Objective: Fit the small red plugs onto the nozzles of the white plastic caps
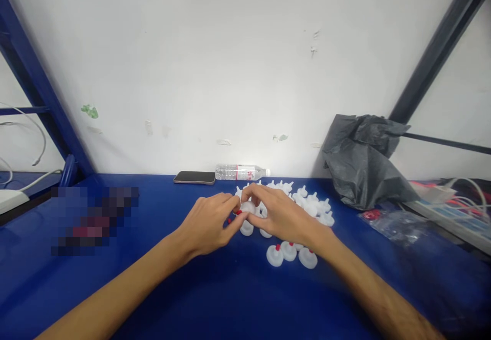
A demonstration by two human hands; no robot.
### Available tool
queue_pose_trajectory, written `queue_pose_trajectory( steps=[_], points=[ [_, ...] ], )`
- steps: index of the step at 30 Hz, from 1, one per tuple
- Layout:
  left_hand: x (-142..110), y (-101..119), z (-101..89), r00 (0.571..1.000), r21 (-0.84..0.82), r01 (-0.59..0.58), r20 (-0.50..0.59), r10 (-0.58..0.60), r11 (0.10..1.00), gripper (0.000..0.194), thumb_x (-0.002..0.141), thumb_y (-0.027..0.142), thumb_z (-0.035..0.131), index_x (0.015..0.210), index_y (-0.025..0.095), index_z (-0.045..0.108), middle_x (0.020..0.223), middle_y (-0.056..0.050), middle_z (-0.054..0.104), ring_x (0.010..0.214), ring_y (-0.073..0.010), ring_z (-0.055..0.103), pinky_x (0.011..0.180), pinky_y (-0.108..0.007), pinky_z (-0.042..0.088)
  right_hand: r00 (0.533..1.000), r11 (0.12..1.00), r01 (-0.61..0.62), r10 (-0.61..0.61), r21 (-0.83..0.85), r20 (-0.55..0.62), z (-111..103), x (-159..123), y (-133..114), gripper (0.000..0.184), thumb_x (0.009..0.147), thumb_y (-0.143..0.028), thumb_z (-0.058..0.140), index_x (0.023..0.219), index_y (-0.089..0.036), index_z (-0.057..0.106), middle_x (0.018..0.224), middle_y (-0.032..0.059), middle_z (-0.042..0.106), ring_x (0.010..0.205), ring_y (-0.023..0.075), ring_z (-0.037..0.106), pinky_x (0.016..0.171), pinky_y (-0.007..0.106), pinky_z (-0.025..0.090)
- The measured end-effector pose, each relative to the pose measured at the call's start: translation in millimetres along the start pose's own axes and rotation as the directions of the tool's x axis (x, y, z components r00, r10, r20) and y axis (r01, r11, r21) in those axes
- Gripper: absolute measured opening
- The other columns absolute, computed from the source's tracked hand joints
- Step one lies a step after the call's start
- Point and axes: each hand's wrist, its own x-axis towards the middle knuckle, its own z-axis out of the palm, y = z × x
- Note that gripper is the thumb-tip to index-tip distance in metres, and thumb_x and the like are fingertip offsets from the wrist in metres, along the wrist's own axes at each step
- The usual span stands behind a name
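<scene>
Head view: right hand (283,214) grips white piece (249,207), apparently steadying it while left hand (210,224) pinches its red tip (239,212); held over blue bench (230,294), toward far edge, beside similar pieces (309,207).

White wall (245,74) w/ scuffs — blue tabletop (172,289), blue frame (42,74).

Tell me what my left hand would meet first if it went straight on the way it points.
Your left hand would probably meet the white round piece at its fingertips, then the right hand; exact depth is unclear.
</scene>
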Motion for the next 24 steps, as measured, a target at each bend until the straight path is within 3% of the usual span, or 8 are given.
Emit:
queue_pose_trajectory(
  steps=[5,9,12,14,17,20,24],
  points=[
    [2.7,0.1,5.2,0.999,-0.042,0.044,0.02,-0.043,0.998,0.037,0.112,0.034,0.032,0.091,0.022,0.06,0.085,-0.003,0.068,0.078,-0.0187,0.06,0.07,-0.033,0.039,0.997,0.996,0.062,-0.064,-0.058,-0.034,3.3,0.7,4.8,0.027,0.098,-0.04,0.07,0.118,-0.025,0.061,0.112,0.0066,0.074,0.098,0.0232,0.069,0.087,0.038,0.055],
    [5.5,7.0,2.3,0.992,-0.215,0.11,-0.039,-0.121,0.97,0.042,0.111,0.036,0.027,0.077,0.023,0.048,0.073,0.0,0.06,0.067,-0.017,0.053,0.066,-0.033,0.038,0.991,0.973,0.107,-0.12,-0.204,-0.052,-6.0,1.5,23.5,0.019,0.102,-0.034,0.062,0.119,-0.027,0.068,0.118,0.0085,0.074,0.109,0.0261,0.07,0.094,0.041,0.057],
    [6.2,7.2,-8.5,0.987,-0.342,0.132,-0.045,-0.157,0.93,0.045,0.112,0.038,0.024,0.072,0.024,0.038,0.067,0.002,0.053,0.062,-0.0153,0.047,0.063,-0.032,0.035,0.986,0.964,0.034,-0.076,-0.264,-0.15,-25.8,-0.7,40.1,0.019,0.102,-0.032,0.059,0.109,-0.022,0.074,0.117,0.0112,0.076,0.108,0.0276,0.071,0.094,0.045,0.056],
    [6.1,2.4,-14.0,0.994,-0.244,0.086,-0.051,-0.101,0.966,0.041,0.11,0.034,0.028,0.072,0.024,0.039,0.068,0.002,0.053,0.066,-0.0164,0.049,0.064,-0.033,0.034,0.98,0.977,-0.08,0.041,-0.2,-0.192,-40.7,-3.5,43.9,0.021,0.1,-0.039,0.063,0.105,-0.022,0.075,0.109,0.0082,0.079,0.102,0.0262,0.072,0.093,0.044,0.055],
    [5.9,-8.7,-11.9,0.999,-0.024,0.043,0.01,-0.043,0.999,0.029,0.102,0.027,0.04,0.073,0.024,0.044,0.073,-0.001,0.058,0.075,-0.0198,0.053,0.064,-0.035,0.031,0.984,0.986,-0.161,0.157,-0.042,-0.083,-53.9,-7.6,35.8,0.027,0.096,-0.049,0.068,0.103,-0.025,0.077,0.106,0.0034,0.08,0.099,0.0239,0.072,0.093,0.042,0.054],
    [5.1,-17.0,-2.7,0.991,0.038,0.055,0.118,-0.06,0.998,0.017,0.094,0.022,0.048,0.077,0.024,0.047,0.077,-0.001,0.061,0.08,-0.0217,0.055,0.063,-0.035,0.031,0.986,0.991,-0.133,0.13,0.029,0.102,-49.8,-9.5,22.0,0.025,0.092,-0.052,0.073,0.098,-0.028,0.079,0.107,0.0011,0.079,0.1,0.0227,0.07,0.094,0.042,0.053],
    [3.4,-18.9,4.1,0.982,0.065,0.053,0.179,-0.064,0.996,0.012,0.091,0.021,0.049,0.08,0.024,0.049,0.085,-0.002,0.064,0.085,-0.0227,0.057,0.064,-0.035,0.033,0.954,0.996,-0.085,0.078,0.012,0.29,-30.4,-7.8,12.5,0.024,0.09,-0.053,0.076,0.088,-0.03,0.082,0.097,0.0019,0.077,0.095,0.0235,0.067,0.093,0.043,0.052]
  ],
)
